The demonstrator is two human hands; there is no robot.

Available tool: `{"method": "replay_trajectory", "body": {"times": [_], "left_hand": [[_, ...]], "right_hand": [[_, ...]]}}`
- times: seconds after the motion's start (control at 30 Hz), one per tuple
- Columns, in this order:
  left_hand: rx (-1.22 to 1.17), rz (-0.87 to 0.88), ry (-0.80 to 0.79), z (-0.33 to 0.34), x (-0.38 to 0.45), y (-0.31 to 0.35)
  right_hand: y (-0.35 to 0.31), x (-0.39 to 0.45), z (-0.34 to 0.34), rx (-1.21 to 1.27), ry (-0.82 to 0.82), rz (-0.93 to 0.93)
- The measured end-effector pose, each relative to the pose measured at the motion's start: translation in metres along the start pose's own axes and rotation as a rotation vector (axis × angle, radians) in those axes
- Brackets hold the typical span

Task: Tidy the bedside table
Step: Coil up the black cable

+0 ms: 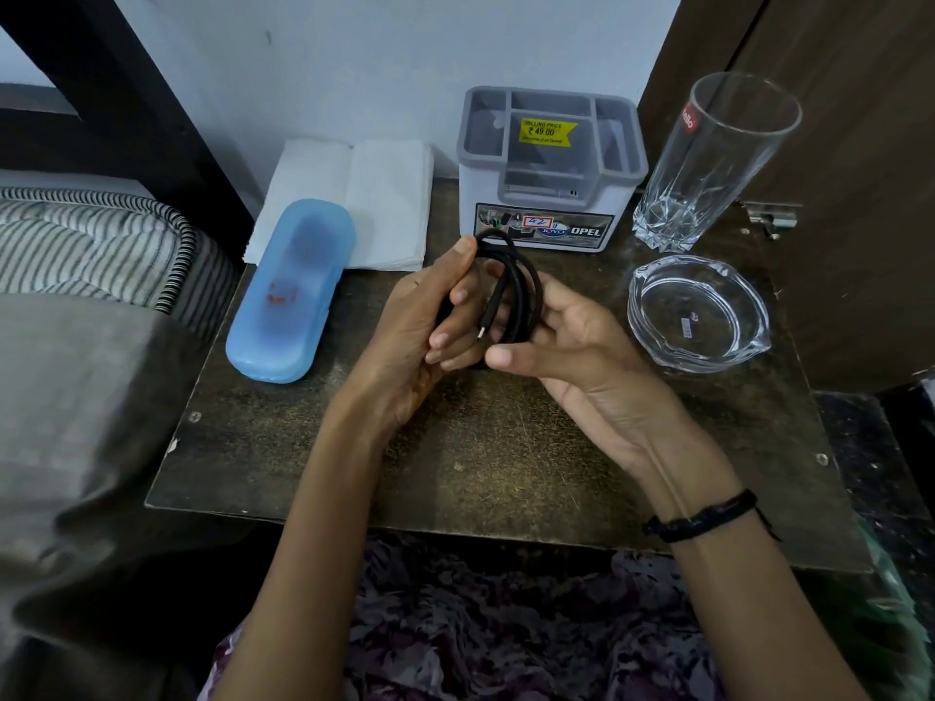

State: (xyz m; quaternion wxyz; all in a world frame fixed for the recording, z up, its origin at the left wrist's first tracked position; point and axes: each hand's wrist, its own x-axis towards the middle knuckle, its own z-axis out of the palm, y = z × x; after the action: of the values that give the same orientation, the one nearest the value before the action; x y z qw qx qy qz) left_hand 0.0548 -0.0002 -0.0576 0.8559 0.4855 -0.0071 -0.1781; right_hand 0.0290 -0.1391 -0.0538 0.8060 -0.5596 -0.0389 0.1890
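**Cable coiled between both hands above the bedside table**

The black charging cable is gathered into a few loops and held upright between the two hands, clear of the table. The left hand pinches the top of the coil, thumb pressed on the upper bend and the fingers curled narrow behind the loops, which keeps the turns from springing apart. The right hand cups the coil from the other side, fingers half closed around the strands and the thumb lying just below the loose plug end, which hangs down inside the loops. This looks like the winding step, likely done so the cable can be stored compactly.

Just beyond the fingertips stands a grey compartmented organiser, a probable home for the coil. Beyond the left knuckles lie a blue spectacle case and folded white tissues, touching. Past the right fingers sit a glass ashtray and a tall tumbler, fragile things to avoid when reaching forward.
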Motion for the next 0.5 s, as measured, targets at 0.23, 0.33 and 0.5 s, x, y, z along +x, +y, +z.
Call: {"method": "replay_trajectory", "body": {"times": [0.23, 0.33, 0.5], "left_hand": [[0.027, -0.005, 0.005, 0.003, 0.002, -0.005], [-0.001, -0.015, -0.002, 0.004, 0.003, -0.007], [-0.024, 0.001, -0.022, 0.002, 0.003, -0.008]], "right_hand": [[0.007, 0.003, 0.006, -0.145, 0.187, -0.245], [0.007, 0.004, 0.007, -0.173, 0.223, -0.336], [0.012, 0.005, 0.007, -0.304, 0.357, -0.427]]}}
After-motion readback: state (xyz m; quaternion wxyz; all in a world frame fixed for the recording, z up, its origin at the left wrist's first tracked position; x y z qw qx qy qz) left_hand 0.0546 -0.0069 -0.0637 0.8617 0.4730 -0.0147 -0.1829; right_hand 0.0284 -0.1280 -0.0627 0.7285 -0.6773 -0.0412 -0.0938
